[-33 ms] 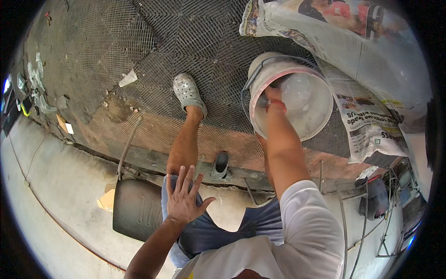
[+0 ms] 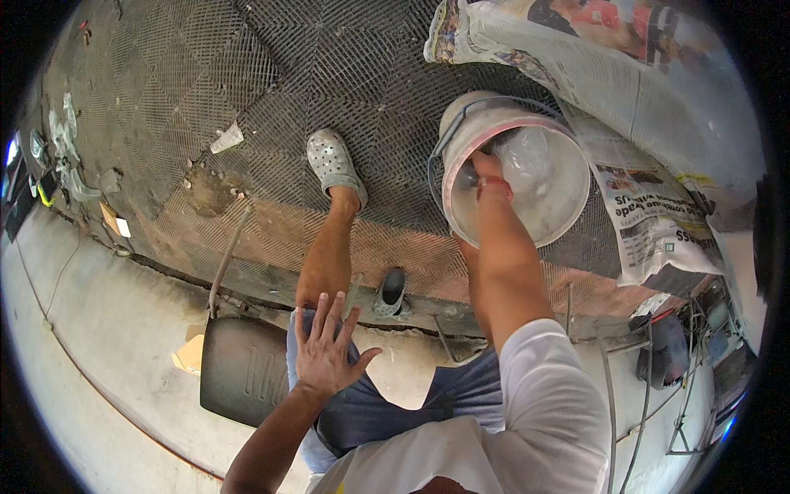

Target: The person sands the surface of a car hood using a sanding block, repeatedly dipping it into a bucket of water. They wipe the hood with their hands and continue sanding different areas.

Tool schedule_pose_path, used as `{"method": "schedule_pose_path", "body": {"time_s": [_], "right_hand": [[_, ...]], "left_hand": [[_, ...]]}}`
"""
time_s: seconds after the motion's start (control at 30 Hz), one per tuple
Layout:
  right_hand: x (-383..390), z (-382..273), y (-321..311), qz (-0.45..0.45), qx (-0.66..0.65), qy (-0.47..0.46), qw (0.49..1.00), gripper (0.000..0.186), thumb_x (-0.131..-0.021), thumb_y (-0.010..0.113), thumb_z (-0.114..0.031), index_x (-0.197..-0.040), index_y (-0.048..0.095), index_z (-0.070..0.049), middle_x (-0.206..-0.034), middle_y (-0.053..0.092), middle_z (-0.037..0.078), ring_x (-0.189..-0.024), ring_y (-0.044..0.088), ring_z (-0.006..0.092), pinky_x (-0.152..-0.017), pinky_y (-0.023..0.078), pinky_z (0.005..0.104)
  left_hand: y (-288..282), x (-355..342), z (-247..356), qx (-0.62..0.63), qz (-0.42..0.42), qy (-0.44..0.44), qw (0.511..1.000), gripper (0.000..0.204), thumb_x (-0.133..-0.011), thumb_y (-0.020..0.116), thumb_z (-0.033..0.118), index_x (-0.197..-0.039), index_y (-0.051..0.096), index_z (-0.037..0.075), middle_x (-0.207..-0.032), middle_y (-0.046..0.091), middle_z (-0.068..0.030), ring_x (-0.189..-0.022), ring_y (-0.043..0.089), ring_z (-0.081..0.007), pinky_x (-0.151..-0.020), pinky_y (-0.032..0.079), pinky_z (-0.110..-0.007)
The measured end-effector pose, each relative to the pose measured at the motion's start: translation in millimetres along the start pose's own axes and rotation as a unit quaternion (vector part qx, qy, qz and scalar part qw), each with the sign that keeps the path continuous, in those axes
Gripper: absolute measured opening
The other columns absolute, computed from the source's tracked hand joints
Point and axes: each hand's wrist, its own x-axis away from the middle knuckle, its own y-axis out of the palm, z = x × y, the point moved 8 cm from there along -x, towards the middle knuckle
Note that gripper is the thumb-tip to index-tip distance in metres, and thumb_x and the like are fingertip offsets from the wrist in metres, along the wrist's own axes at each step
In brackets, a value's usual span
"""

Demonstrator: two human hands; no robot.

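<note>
A whitish, stained bucket [image 2: 461,198] with a pinkish rim and a wire handle [image 2: 434,169] tilts toward me on the floor, right of centre. My right hand [image 2: 487,165] reaches down into it, a red band at the wrist. Its fingers are hidden inside, so what they touch cannot be made out. Beside that hand, within the bucket, lies a clear, crumpled plastic bag [image 2: 527,156]. My left hand [image 2: 325,354] rests with fingers spread on my left knee, over the blue shorts, holding nothing.
Newspaper sheets [image 2: 650,198] lie right of the bucket. A grey clog [image 2: 336,165] is on my left foot; another clog [image 2: 391,295] sits near the seat. A dark chair [image 2: 243,370] stands at left. Ribbed matting [image 2: 164,107] covers the floor, with scraps at far left.
My right forearm has shifted slightly to the right inside the bucket, and the plastic bag's shape has changed a little. My left hand has stayed in place.
</note>
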Motion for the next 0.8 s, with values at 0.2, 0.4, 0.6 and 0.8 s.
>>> {"method": "schedule_pose_path", "body": {"time_s": [0.2, 0.4, 0.6, 0.8], "right_hand": [[99, -28, -37, -0.053, -0.266, -0.09, 0.958, 0.07, -0.083, 0.068, -0.001, -0.148, 0.043, -0.007, -0.126, 0.06, 0.011, -0.117, 0.058, 0.028, -0.1, 0.05, 0.0412], [211, -20, -91, -0.042, -0.23, -0.171, 0.957, 0.068, -0.087, 0.066, 0.001, -0.149, 0.04, -0.007, -0.135, 0.058, 0.012, -0.118, 0.06, 0.0259, -0.101, 0.049, 0.0386], [361, -70, -86, -0.055, 0.118, -0.32, 0.939, 0.077, -0.092, 0.067, -0.01, -0.16, 0.031, -0.005, -0.148, 0.055, 0.025, -0.13, 0.062, 0.0358, -0.106, 0.05, 0.0435], [368, -49, -77, -0.15, -0.054, -0.277, 0.948, 0.075, -0.092, 0.064, 0.004, -0.161, 0.038, -0.009, -0.138, 0.065, 0.019, -0.12, 0.068, 0.0277, -0.101, 0.054, 0.0368]], "left_hand": [[5, 0, 8, -0.019, 0.028, 0.028, 0.999, 0.087, -0.088, 0.067, 0.07, -0.155, 0.05, 0.017, -0.168, 0.033, -0.0156, -0.16, 0.021, -0.036, -0.127, 0.005, -0.065], [-18, -44, 70, 0.139, 0.087, 0.143, 0.976, 0.078, -0.096, 0.069, 0.052, -0.158, 0.045, 0.011, -0.164, 0.039, -0.0182, -0.152, 0.035, -0.0414, -0.125, 0.026, -0.058], [-37, -163, 163, 0.606, 0.011, 0.054, 0.794, 0.089, -0.101, 0.065, 0.05, -0.165, 0.022, 0.006, -0.16, 0.042, -0.0228, -0.148, 0.043, -0.0348, -0.12, 0.035, -0.046], [-5, -179, 153, 0.696, -0.029, 0.108, 0.71, 0.077, -0.108, 0.055, 0.049, -0.167, 0.02, 0.014, -0.155, 0.046, -0.0138, -0.141, 0.046, -0.026, -0.116, 0.039, -0.04]]}}
